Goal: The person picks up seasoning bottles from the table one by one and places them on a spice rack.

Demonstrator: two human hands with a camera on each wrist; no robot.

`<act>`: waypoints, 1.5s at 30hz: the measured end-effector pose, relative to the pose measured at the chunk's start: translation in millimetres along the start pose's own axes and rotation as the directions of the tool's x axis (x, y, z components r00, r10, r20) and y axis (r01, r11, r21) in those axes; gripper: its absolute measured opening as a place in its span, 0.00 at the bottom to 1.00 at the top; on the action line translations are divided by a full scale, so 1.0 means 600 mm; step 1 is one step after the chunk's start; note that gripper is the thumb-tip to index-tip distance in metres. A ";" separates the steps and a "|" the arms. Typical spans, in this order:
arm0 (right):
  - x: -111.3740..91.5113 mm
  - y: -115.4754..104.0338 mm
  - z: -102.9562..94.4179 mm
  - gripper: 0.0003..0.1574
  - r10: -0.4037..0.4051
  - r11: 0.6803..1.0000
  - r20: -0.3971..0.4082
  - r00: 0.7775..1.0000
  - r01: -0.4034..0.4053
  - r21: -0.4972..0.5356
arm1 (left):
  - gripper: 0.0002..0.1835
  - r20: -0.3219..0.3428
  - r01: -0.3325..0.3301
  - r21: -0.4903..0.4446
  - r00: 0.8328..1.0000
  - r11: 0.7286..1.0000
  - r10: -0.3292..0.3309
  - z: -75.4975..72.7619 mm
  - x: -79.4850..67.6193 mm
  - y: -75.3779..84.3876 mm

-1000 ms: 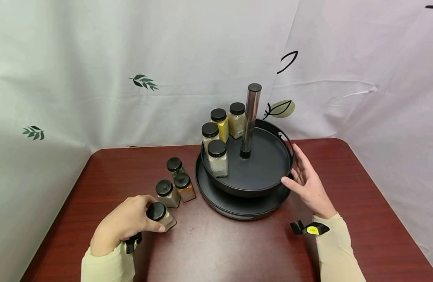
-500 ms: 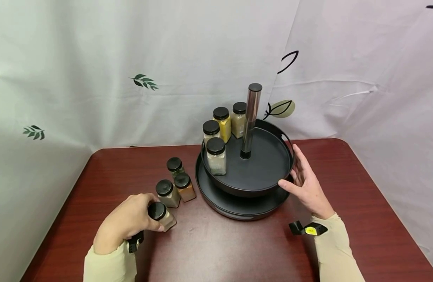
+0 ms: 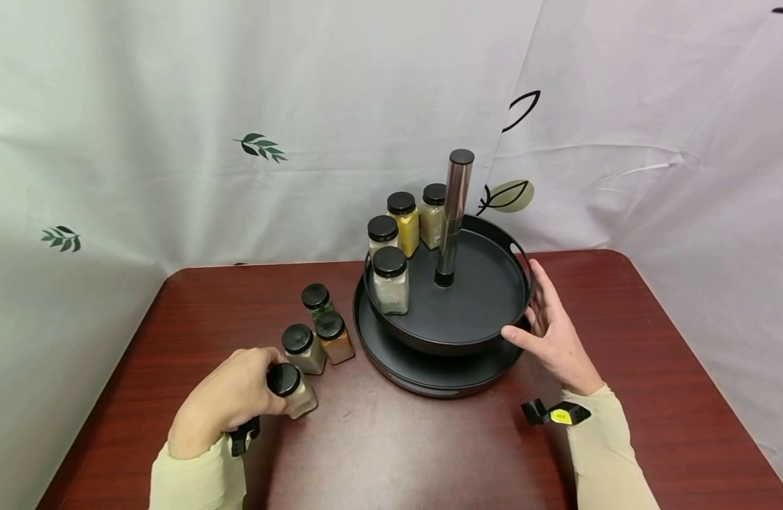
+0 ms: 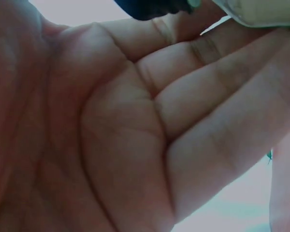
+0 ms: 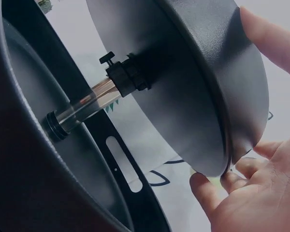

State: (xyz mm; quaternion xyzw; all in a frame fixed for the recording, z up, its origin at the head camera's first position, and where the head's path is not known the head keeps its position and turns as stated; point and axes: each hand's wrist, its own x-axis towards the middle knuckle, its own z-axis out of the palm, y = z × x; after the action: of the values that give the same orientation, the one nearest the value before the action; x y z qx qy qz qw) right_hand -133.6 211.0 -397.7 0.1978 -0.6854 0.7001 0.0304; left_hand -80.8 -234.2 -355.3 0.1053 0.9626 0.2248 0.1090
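At the front left, my left hand [image 3: 229,393] grips a square glass spice jar [image 3: 300,402] with a black lid, thumb on the near side. The left wrist view is mostly palm, with a corner of the jar [image 4: 266,12] at its top right. My right hand [image 3: 560,350] lies along the right side of the upper tray [image 3: 481,297] of a black two-tier turntable, fingers spread. In the right wrist view its fingertips [image 5: 203,186] touch the edge of that tray. Several black-lidded jars, one with yellow contents [image 3: 407,230], stand on the upper tray's left.
Beside my left hand are three more jars: a beige one [image 3: 307,358], an orange-brown one [image 3: 338,347] and a green one [image 3: 321,306]. A post [image 3: 454,209] rises from the turntable over the lower tray [image 3: 423,388]. A white curtain [image 3: 302,205] hangs behind the table [image 3: 379,453].
The upper tray has turned slightly clockwise, taking its jars toward the back and right. My right thumb has shifted a little left; my left hand stays on the jar almost unmoved.
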 end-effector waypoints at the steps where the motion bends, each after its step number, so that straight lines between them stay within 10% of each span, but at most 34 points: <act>1: 0.000 0.000 0.000 0.64 0.003 1.000 -0.003 1.000 -0.003 0.000 | 0.20 -0.001 -0.003 -0.002 1.000 1.000 0.003 0.000 0.000 0.000; 29: -0.002 -0.006 -0.004 0.64 0.031 0.993 -0.042 0.999 -0.035 -0.113 | 0.23 -0.119 -0.143 -0.092 0.984 0.985 0.132 -0.020 -0.013 0.035; 45: -0.002 -0.004 -0.006 0.64 0.034 0.990 -0.038 0.999 -0.039 -0.134 | 0.26 -0.553 -0.329 -0.041 0.794 0.944 0.253 -0.012 -0.001 0.060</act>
State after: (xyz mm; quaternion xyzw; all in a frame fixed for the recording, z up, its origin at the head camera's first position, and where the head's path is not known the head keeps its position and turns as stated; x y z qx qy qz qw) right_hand -132.9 215.0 -395.9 0.1702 -0.7341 0.6559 0.0430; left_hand -76.4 -206.1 -332.4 0.1769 0.9087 0.3237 -0.1954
